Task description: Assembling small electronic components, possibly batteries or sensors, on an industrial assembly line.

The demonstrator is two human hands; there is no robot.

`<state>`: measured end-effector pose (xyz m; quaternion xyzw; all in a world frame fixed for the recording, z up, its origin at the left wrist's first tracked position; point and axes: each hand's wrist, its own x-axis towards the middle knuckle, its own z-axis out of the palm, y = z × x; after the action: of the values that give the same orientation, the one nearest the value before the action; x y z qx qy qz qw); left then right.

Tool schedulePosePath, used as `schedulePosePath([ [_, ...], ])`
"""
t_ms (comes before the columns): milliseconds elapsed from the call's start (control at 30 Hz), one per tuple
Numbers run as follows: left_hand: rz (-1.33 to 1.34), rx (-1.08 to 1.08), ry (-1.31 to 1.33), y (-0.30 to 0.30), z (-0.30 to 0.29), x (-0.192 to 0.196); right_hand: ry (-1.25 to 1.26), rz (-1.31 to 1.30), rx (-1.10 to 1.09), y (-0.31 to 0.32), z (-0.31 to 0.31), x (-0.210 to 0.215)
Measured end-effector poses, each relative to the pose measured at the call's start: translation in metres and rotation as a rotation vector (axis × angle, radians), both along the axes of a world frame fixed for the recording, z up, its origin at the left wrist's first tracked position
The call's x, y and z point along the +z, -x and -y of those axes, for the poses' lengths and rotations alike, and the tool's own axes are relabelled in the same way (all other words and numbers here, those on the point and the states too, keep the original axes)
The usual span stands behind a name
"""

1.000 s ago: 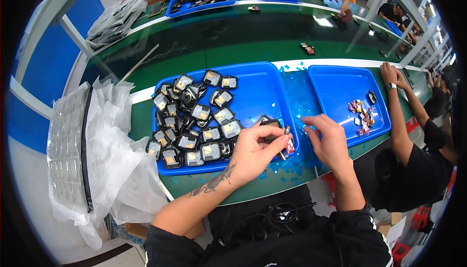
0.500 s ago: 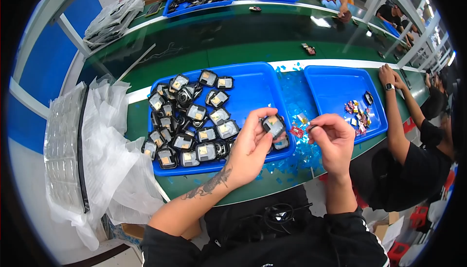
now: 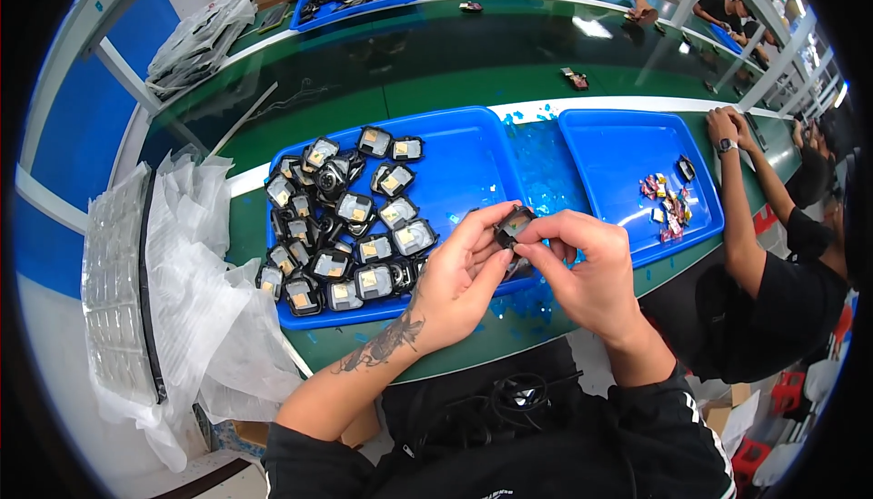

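hands are together now: the right hand (image 3: 582,267) was apart from the left hand (image 3: 468,267) half a second ago, and now its finger and thumb are right at the small black case (image 3: 515,223). so both hands seem to be busy with one thing. the left hand holds the case between thumb and fingers. the right hand is bent in close at the case's edge, but i cannot tell if it grips the case or some tiny bit. a red part that lay between the hands does not show now.

left of the left hand, a heap of cases (image 3: 355,208) sits in a big blue tray (image 3: 464,149). past the right hand is a smaller blue tray (image 3: 618,149) with little colored parts (image 3: 673,208). blue scraps (image 3: 546,171) lie on the desk (image 3: 364,349) between the trays and may get in the way. the right fingers hide some of the case.
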<state>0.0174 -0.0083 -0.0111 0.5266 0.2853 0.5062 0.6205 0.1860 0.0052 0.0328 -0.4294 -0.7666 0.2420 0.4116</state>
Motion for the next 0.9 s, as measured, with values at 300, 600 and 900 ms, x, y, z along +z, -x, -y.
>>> schedulePosePath([
  [300, -0.01, 0.022, 0.028, 0.0, 0.002, -0.001, 0.081, -0.069, -0.021, 0.0, -0.001, -0.002],
  [600, -0.07, 0.066, -0.006, -0.002, 0.003, -0.007, 0.075, -0.095, -0.007, 0.002, -0.004, -0.007],
  [900, -0.196, 0.146, -0.139, -0.005, 0.005, -0.01, 0.071, -0.078, -0.034, -0.002, -0.004, -0.01],
])
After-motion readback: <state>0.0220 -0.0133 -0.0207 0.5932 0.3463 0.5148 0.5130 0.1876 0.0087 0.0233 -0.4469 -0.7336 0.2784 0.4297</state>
